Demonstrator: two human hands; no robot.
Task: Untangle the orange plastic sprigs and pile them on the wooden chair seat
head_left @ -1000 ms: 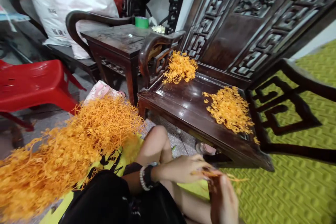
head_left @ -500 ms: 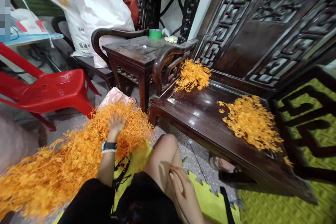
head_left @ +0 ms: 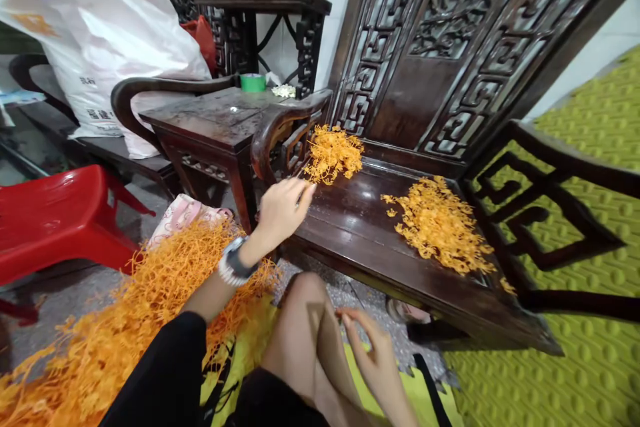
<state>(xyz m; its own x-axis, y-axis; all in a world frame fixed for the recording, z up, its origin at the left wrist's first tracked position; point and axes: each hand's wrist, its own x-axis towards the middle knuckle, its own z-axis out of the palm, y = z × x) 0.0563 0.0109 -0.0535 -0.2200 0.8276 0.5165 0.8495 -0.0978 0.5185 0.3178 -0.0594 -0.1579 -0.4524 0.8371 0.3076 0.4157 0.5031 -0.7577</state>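
My left hand (head_left: 286,209), with a watch and a pale bracelet on its wrist, reaches over the front left of a dark wooden bench (head_left: 345,220). Its fingers are curled and close together beside a small pile of orange strands with flower-like heads (head_left: 334,155); whatever they hold, if anything, is hidden. Low by my knee, my right hand (head_left: 373,353) has thumb and forefinger nearly meeting in a pinch. Anything between those tips is too small to name. Under my left forearm spreads a big heap of loose orange strands (head_left: 165,300).
A second pile of orange flower-like pieces (head_left: 443,223) lies on the bench's right side. At left are a red plastic chair (head_left: 55,213) and a patterned pink-white bag (head_left: 173,217). A green tape roll (head_left: 253,83) sits on a side table (head_left: 200,117), near large white sacks (head_left: 120,33).
My left hand has left the big orange heap, where it lay spread, and moved right to the bench pile, its fingers now curled. My right hand has shifted slightly. The view has turned right.
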